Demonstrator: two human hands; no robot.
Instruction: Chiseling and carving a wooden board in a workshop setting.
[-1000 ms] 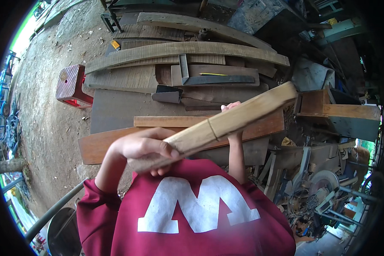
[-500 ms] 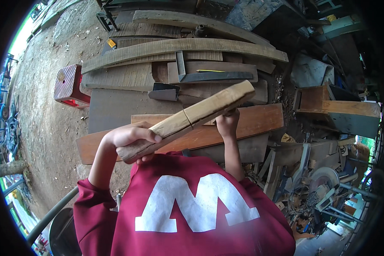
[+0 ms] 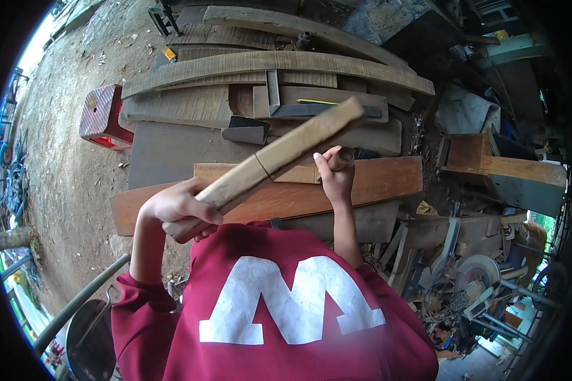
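My left hand (image 3: 179, 208) is closed round the lower end of a thick wooden bar (image 3: 270, 162), which slants up and to the right in front of my chest. A dark line crosses the bar near its middle. In my right hand (image 3: 335, 180) is a wooden-handled chisel (image 3: 344, 158), its round butt end facing up; its blade is hidden. That hand is over a reddish-brown plank (image 3: 384, 181) lying across the bench. The bar's far end hangs above and left of the chisel handle, apart from it.
Beyond the plank lie a try square (image 3: 273, 92), a yellow pencil (image 3: 318, 101), a dark curved piece (image 3: 245, 131) and long curved boards (image 3: 279, 62). A red-and-white stool (image 3: 102, 114) stands left on the dirt floor. At right are a wooden box (image 3: 496, 162) and machinery (image 3: 480, 273).
The wooden bar has swung up and a little left with my left hand, so the chisel handle now shows. My right hand has stayed nearly in place over the plank.
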